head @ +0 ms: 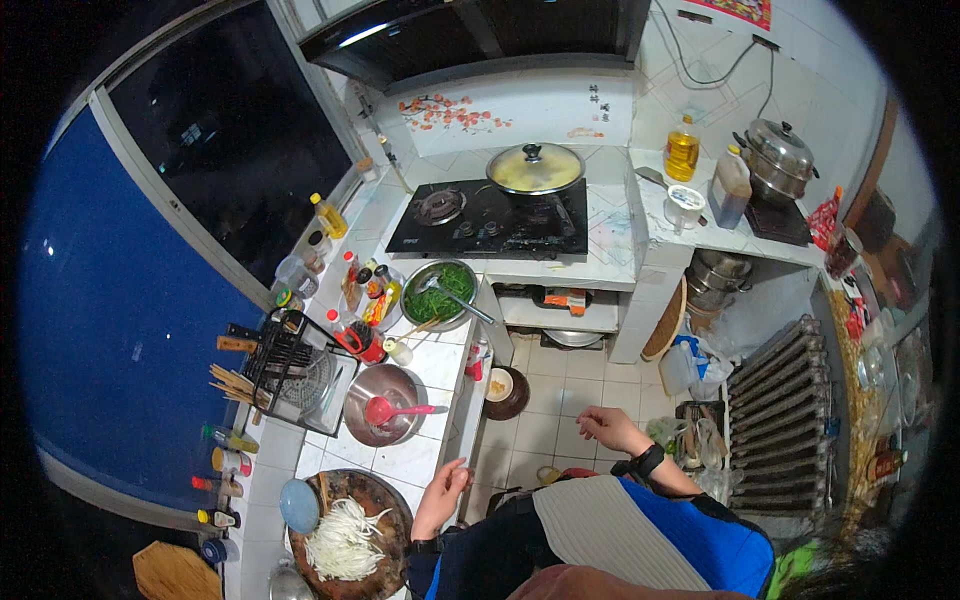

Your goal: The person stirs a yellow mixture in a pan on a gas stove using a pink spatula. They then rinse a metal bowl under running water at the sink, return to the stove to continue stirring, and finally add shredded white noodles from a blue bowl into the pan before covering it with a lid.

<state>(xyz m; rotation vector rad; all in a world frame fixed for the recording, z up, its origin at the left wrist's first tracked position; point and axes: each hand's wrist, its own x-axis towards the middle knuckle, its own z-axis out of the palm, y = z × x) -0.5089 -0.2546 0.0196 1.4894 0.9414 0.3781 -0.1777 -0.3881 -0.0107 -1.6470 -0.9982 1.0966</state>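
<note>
My left hand (442, 493) is raised with bent fingers beside the tiled counter, near a round wooden chopping board (395, 517) bearing shredded white vegetable (346, 540). My right hand (606, 429) hangs over the floor, fingers loosely curled, nothing in it. A steel bowl (364, 382) with a pink ladle (380, 409) stands beyond the left hand. Farther along, another steel bowl (472, 279) contains chopped greens (439, 302) and a metal ladle (466, 302). On the black gas hob (480, 217) a lidded pan (535, 169) covers something yellowish.
A black rack (289, 367) with knives and chopsticks, plus several seasoning bottles (358, 337), lines the left counter. A dark round pot (517, 394) stands on the floor. Right are a radiator (780, 420), an oil bottle (682, 152) and a steamer pot (778, 161).
</note>
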